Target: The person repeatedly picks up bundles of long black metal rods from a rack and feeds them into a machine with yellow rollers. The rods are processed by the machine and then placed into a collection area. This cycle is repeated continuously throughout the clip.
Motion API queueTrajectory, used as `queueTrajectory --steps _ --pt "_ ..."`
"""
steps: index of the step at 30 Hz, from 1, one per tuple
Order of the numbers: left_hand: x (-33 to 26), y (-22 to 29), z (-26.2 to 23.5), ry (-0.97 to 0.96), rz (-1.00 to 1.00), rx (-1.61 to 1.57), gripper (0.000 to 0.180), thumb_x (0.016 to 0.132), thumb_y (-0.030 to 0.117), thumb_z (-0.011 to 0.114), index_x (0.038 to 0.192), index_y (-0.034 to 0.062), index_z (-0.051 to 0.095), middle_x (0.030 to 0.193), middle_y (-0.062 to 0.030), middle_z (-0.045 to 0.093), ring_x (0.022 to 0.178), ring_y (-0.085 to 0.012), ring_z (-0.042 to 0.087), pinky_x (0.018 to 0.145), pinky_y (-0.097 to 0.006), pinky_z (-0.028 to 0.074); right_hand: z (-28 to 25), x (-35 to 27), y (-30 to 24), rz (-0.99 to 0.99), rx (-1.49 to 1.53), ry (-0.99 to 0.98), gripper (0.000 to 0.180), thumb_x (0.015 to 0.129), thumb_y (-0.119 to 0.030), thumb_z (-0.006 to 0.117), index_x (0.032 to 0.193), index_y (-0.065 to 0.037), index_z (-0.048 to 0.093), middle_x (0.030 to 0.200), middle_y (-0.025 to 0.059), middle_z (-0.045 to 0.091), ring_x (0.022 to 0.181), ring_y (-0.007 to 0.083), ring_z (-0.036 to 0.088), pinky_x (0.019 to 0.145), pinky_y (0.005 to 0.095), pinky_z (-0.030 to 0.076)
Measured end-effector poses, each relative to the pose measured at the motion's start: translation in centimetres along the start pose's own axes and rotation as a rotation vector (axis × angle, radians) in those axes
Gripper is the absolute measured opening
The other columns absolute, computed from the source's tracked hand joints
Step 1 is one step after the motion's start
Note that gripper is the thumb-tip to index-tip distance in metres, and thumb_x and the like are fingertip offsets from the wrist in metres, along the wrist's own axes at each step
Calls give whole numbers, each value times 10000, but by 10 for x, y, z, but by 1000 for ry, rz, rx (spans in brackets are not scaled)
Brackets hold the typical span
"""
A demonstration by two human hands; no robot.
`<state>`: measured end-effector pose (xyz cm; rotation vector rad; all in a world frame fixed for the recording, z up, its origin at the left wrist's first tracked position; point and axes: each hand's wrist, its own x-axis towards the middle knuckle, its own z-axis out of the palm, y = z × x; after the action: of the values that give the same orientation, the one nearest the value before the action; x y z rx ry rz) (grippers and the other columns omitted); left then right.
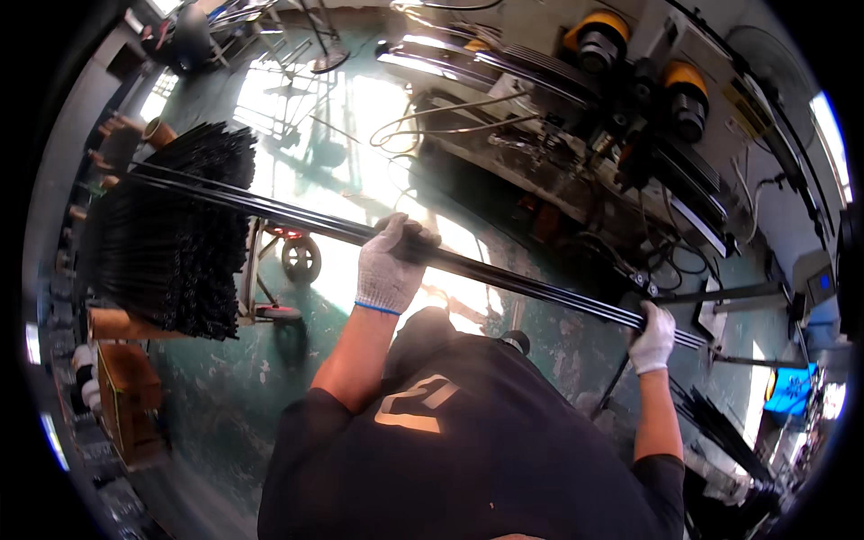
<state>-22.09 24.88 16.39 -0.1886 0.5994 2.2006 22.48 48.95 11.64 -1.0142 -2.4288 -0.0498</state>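
I hold a bundle of long black strips (522,274) that runs from the upper left down to the lower right across the view. My left hand (390,263), in a white knit glove, is closed over the bundle near its middle. My right hand (653,337), also gloved, grips the bundle close to its right end. The left end of the strips reaches over a big stack of similar black strips (171,243) lying on a wheeled cart (288,270). My dark shirt fills the lower centre.
A long machine (576,117) with yellow-capped rollers and loose cables stands at the upper right. More black strips (720,427) lie at the lower right beside a blue container (792,391). Cardboard boxes (126,396) sit at the lower left on the green floor.
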Motion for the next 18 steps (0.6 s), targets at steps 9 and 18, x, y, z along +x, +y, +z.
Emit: queueTrajectory --steps 9,18 --pt "81 56 82 -338 -12 116 185 1052 123 606 1112 -39 674 997 -142 700 992 -313 671 1106 -550 483 10 29 82 223 -160 11 256 741 5 683 958 -129 698 926 102 697 967 343 655 894 455 504" --pt "208 18 128 -491 -172 198 206 1058 136 618 1168 -29 674 1022 -140 737 1035 -315 694 1159 -553 472 78 170 -51 983 2358 670 327 919 1 574 1243 29 607 1212 202 695 1209 432 649 1128 666 479"
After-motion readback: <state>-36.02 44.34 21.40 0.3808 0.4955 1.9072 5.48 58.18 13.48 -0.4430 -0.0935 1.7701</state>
